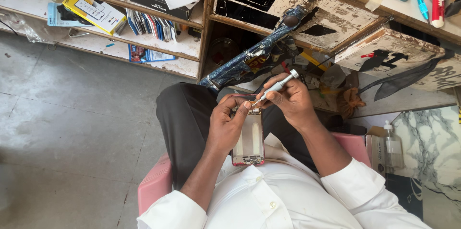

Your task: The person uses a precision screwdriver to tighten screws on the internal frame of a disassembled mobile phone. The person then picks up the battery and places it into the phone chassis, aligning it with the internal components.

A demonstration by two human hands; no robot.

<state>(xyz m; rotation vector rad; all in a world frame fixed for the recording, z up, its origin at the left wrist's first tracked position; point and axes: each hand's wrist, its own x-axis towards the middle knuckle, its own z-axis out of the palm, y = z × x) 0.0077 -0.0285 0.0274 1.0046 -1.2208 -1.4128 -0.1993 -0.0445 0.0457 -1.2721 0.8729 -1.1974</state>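
I sit on a pink stool with an opened smartphone resting over my lap, its back cover off and a red frame showing. My left hand grips the phone along its left side, thumb and fingers near its top end. My right hand pinches a small silver screwdriver between thumb and fingers. The tool slants down to the left, and its tip meets the top part of the phone. Both sleeves are white.
A worn wooden workbench with open drawers stands ahead, tools on its top right. Shelves at left hold boxes, papers and a tape roll. A clear pump bottle stands at right by a marble slab. Grey concrete floor lies at left.
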